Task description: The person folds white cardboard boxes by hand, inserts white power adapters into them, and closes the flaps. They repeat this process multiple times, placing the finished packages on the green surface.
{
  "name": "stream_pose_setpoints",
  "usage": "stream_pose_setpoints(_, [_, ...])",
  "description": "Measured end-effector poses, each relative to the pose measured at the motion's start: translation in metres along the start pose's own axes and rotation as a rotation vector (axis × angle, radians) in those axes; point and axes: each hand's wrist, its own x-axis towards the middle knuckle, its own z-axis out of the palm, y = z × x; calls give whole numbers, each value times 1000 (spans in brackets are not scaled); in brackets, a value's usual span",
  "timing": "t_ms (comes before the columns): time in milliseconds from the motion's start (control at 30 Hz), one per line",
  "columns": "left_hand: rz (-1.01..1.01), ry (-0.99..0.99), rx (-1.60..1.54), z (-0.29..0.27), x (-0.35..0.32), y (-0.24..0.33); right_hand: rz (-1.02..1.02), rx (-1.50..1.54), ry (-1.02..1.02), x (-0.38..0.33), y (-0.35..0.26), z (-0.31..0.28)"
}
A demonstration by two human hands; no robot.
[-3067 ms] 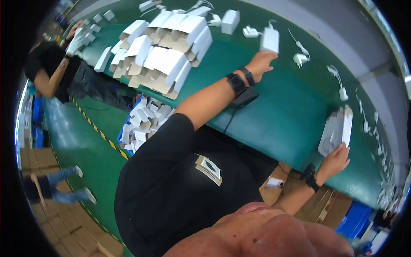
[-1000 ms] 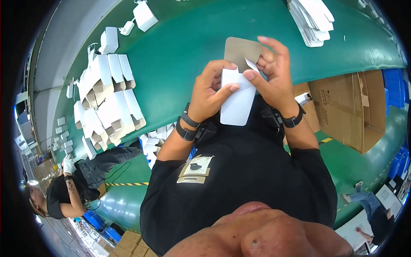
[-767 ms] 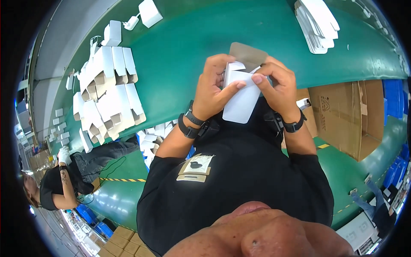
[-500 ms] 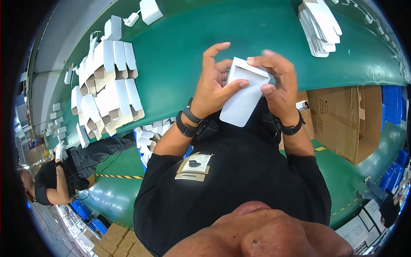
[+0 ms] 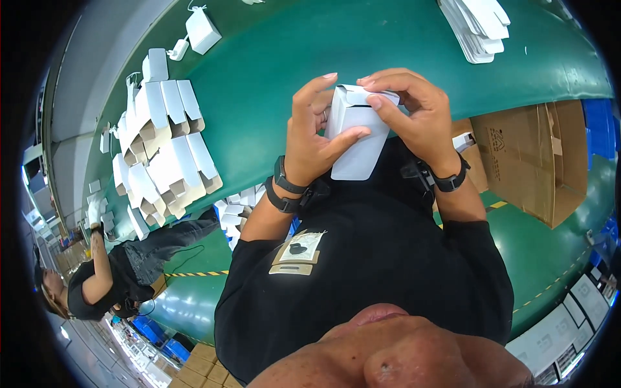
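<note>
In front of my chest, above the near edge of the green work surface, I hold a small white folding box (image 5: 356, 150) tilted, its flap end pointing away from me. My left hand (image 5: 309, 139) grips its left side, with the thumb across the upper face and the forefinger stretched out. At the far end my right hand (image 5: 419, 115) is closed on the end flap. Its thumb presses the flap near the top edge, where a dark slit shows. The box's underside and some of my fingertips are hidden.
Rows of white boxes (image 5: 169, 139) with open ends stand on the green table (image 5: 272, 52) at left. A white adapter (image 5: 178, 50) lies behind them. Flat white cartons (image 5: 475, 29) are stacked far right. Below the table's right side stands an open brown carton (image 5: 517, 149). Another person (image 5: 97, 278) works at far left.
My right thumb has moved from the box's right side onto its end flap, and the flap now sits more closed. The view has shifted slightly.
</note>
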Motion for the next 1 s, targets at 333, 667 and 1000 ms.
stream_pose_setpoints(333, [-89, 13, -142, -1, -1, -2, 6, -151, -164, 2, -9, -8])
stream_pose_setpoints(667, [-214, -30, -127, -9, 21, -15, 11, -136, -175, 10, 18, -20])
stream_pose_setpoints(1000, [-392, 579, -524, -135, 148, -116, -321, -1526, 594, 49, 22, -160])
